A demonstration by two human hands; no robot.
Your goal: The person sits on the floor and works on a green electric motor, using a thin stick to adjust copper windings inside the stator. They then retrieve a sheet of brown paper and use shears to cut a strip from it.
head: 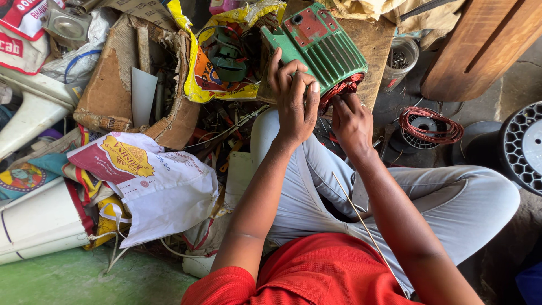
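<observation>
A green ribbed motor housing (pixel 322 42) lies tilted on a wooden block, its open end facing me with red copper winding wire (pixel 340 88) showing inside. My left hand (pixel 293 99) grips the housing's near rim, fingers curled over the edge. My right hand (pixel 350 118) is at the open end, fingertips pinching into the red winding. A thin pale stick (pixel 361 220) lies across my lap, over grey trousers.
A coil of red wire (pixel 430 125) sits on a spool at right, beside a black perforated reel (pixel 522 147). A jar of small metal parts (pixel 400 59) stands behind. Torn cardboard box (pixel 121 73), yellow bag (pixel 209 68) and white printed bag (pixel 152 181) crowd the left.
</observation>
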